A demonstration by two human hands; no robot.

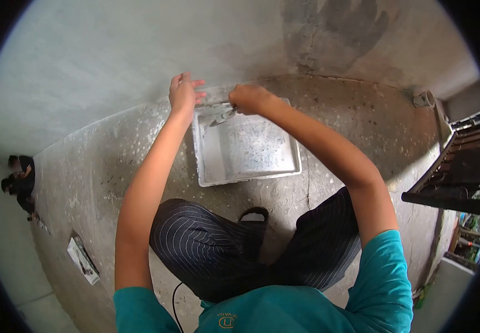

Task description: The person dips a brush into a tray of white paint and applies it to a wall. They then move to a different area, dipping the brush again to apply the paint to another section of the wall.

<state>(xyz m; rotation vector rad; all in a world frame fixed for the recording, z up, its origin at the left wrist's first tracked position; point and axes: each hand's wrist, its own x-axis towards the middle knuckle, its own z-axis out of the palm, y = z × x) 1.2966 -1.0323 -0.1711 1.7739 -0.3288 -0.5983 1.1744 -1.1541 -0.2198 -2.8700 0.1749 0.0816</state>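
A white rectangular tray (249, 178) smeared with pale grey and white residue lies on the floor in front of my knees. My right hand (251, 100) is closed round the handle of a small metal trowel (221, 118) over the tray's far edge. The trowel's blade points left, down over the tray's far left part. My left hand (184, 97) is raised beside the tray's far left corner, close to the wall, with its fingers spread and nothing in them.
A grey wall (140, 55) with dark damp patches rises just beyond the tray. A cup (424, 99) lies near the wall at right. A dark metal gate (456, 172) stands at right. People (22, 180) sit far left; a white packet (83, 261) lies on the speckled floor (123, 166).
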